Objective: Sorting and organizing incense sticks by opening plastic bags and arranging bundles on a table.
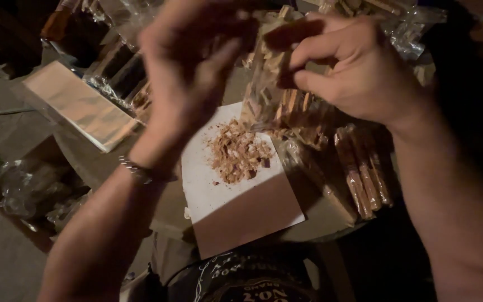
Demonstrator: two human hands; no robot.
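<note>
Two bare hands are up: the left hand (188, 67) at eleven o'clock and the right hand (353, 67) at one o'clock. Between them hangs one clear plastic bag of pale wood sticks (266, 78). One white paper sheet (236, 190) lies at centre, bearing one heap of reddish-brown wood chips (238, 154). One bundle of wrapped brown sticks (364, 168) lies at three o'clock, one silver bracelet (136, 169) at nine.

Landmark: white sheet (219, 190) at centre. Clear plastic bag of tan wood pieces (266, 84) held up just above the sheet's far edge; sealed clear packs of brown sticks (361, 168) lying just right of it; flat stack of glossy clear sleeves (76, 103) well left; crumpled clear bags (29, 187) at lower left.
</note>
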